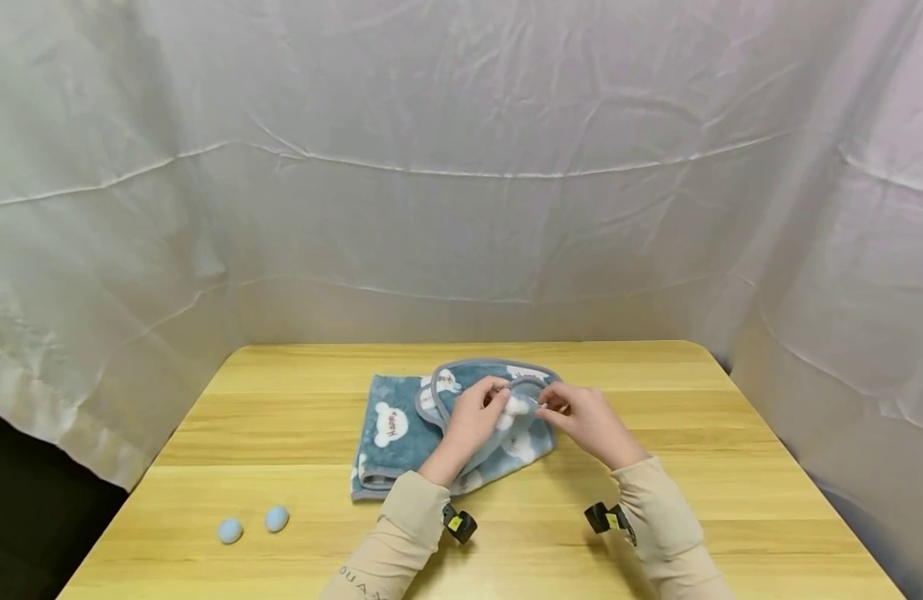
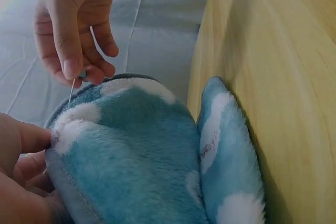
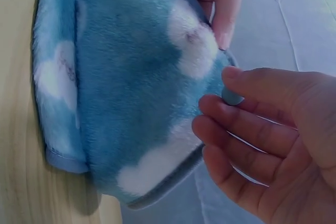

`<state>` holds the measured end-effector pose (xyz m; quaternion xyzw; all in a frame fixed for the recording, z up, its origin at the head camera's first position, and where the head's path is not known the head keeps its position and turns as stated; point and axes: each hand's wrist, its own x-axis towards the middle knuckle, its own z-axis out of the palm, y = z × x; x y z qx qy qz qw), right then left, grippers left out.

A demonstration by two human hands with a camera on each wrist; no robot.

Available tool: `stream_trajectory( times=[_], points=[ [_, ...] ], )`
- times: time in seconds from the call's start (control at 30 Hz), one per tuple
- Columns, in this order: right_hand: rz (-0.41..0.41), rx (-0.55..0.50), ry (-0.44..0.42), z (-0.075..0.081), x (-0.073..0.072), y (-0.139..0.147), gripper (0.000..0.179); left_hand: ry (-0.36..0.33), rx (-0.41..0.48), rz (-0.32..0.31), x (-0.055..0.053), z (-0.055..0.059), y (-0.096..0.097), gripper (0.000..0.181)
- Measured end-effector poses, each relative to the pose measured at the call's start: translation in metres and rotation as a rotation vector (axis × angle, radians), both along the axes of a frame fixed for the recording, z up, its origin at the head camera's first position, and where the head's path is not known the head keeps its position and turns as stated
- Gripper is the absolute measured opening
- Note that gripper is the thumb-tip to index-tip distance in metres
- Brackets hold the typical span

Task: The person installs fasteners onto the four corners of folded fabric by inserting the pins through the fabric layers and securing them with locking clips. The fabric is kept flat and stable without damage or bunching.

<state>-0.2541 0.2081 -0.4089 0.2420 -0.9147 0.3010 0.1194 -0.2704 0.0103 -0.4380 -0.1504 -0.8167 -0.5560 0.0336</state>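
Note:
A blue-green fleece blanket (image 1: 401, 446) with white bear-shaped patches and a grey edging lies folded on the table, one part of it lifted. Thumb and fingers of my left hand (image 1: 472, 421) pinch the lifted edge. My right hand (image 1: 587, 419) is just to the right of that edge. Between its thumb and fingertips it pinches a thin pin (image 2: 72, 91) with a small blue head (image 3: 231, 96). In the left wrist view the pin's shaft points down at the blanket's edging; whether its tip has entered the fabric, I cannot tell.
Two light blue egg-shaped balls (image 1: 277, 518) sit apart at the front left of the wooden table (image 1: 694, 483). Pale cloth curtains (image 1: 461, 233) hang behind the table and along both sides. A small black camera is strapped at each wrist.

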Motion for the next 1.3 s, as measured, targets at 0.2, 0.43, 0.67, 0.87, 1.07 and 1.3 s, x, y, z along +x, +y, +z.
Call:
stream_trajectory(
  times=[0.2,0.43,0.67,0.87,1.07,1.3],
  points=[
    [-0.006,-0.018,0.029,-0.005,-0.002,-0.006,0.009,0.011,-0.005,-0.019,0.002,0.001,0.0,0.023],
    [-0.005,-0.039,0.078,-0.01,-0.002,-0.009,0.011,0.031,-0.03,-0.042,0.001,0.002,0.0,0.025],
    [0.01,-0.055,0.154,-0.012,-0.004,-0.008,0.033,0.049,-0.051,-0.088,0.002,0.005,-0.001,0.024],
    [0.028,-0.028,0.223,-0.015,-0.008,-0.005,0.049,0.029,-0.116,-0.162,0.003,0.009,-0.003,0.026],
    [0.016,0.046,0.405,-0.02,-0.011,-0.003,0.035,0.041,-0.191,-0.257,0.002,0.01,-0.007,0.022],
    [0.028,0.062,0.565,-0.027,-0.015,0.0,0.027,0.072,-0.23,-0.337,0.001,0.013,-0.013,0.024]
  ],
)
